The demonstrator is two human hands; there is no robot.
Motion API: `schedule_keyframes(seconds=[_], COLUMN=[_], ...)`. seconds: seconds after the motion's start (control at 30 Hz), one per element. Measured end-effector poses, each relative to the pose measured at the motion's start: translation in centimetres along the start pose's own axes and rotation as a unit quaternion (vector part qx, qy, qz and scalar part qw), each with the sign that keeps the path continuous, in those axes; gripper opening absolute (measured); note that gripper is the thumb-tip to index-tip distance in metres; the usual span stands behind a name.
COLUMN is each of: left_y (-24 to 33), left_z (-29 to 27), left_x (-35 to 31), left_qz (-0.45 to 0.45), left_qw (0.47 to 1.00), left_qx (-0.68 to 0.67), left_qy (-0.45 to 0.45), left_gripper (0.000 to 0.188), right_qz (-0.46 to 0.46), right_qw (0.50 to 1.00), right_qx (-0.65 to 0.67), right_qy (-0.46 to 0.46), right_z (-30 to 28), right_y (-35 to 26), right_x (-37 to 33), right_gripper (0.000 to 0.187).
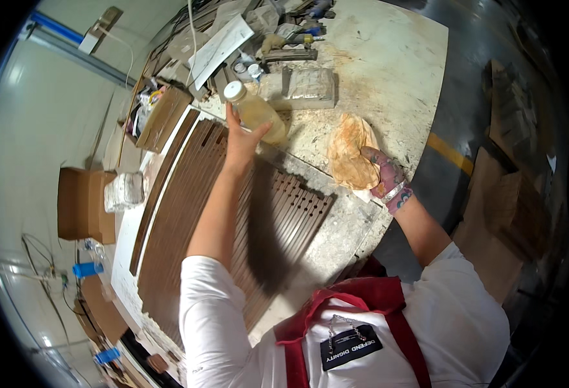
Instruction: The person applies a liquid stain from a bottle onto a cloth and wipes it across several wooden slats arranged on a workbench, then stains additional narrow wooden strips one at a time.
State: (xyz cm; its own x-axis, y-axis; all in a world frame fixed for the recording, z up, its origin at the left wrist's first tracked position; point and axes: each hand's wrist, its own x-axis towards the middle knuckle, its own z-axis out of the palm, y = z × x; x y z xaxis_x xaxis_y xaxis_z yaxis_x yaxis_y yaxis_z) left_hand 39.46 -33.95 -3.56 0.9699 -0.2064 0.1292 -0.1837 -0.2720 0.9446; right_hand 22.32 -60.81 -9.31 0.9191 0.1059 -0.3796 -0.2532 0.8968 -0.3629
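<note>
My bare left hand (244,139) is wrapped round a clear plastic bottle (255,111) with a white cap and pale yellowish liquid. The bottle leans, its cap toward the upper left, above the far end of the brown slats. On my right hand (388,180) is a patterned purple glove. Its fingers grip a stained, orange-brown and cream cloth (349,149) near the table's right side; some of the fingers are hidden by the cloth. Long brown slats (200,200) lie side by side under my left arm, several with dark holes at their right ends.
A plastic-wrapped block (307,88) lies beyond the bottle. Tools (291,48), papers (223,52) and bags crowd the far left of the worn white table (394,52). Cardboard boxes (80,204) and a white wrapped bundle (124,192) stand left. Beyond the table's right edge is dark floor (459,123).
</note>
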Motion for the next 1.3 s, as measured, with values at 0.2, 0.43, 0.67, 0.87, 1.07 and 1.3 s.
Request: schedule_keyframes(seconds=[0.2, 0.43, 0.67, 0.87, 1.07, 1.3], left_y=[0.9, 1.1, 0.0, 0.1, 0.9, 1.9], left_z=[4.9, 9.1, 11.0, 11.0, 10.4, 8.6], left_x=[1.5, -0.2, -1.3, -2.4, -2.5, -2.4], left_qz=[0.039, 0.299, 0.361, 0.358, 0.389, 0.392], left_qw=[0.983, 0.863, 0.762, 0.754, 0.721, 0.715], left_qx=[0.177, 0.385, 0.499, 0.516, 0.551, 0.561], left_qy=[0.039, -0.131, -0.2, -0.194, -0.159, -0.14], left_gripper=[0.085, 0.076, 0.074, 0.077, 0.072, 0.072], right_qz=[-0.115, -0.185, -0.176, -0.16, -0.16, -0.13], right_qw=[0.988, 0.971, 0.972, 0.967, 0.969, 0.975], right_qx=[-0.033, 0.006, 0.014, 0.008, 0.035, 0.042], right_qy=[0.1, 0.149, 0.156, 0.199, 0.183, 0.175], right_z=[-2.7, 3.8, -4.7, -5.8, -6.0, -3.8], right_y=[-1.0, -2.1, -0.8, -0.7, -0.3, -1.0], right_x=[1.9, -0.2, -0.3, -0.6, -0.1, 0.7], right_gripper=[0.035, 0.037, 0.038, 0.04, 0.04, 0.04])
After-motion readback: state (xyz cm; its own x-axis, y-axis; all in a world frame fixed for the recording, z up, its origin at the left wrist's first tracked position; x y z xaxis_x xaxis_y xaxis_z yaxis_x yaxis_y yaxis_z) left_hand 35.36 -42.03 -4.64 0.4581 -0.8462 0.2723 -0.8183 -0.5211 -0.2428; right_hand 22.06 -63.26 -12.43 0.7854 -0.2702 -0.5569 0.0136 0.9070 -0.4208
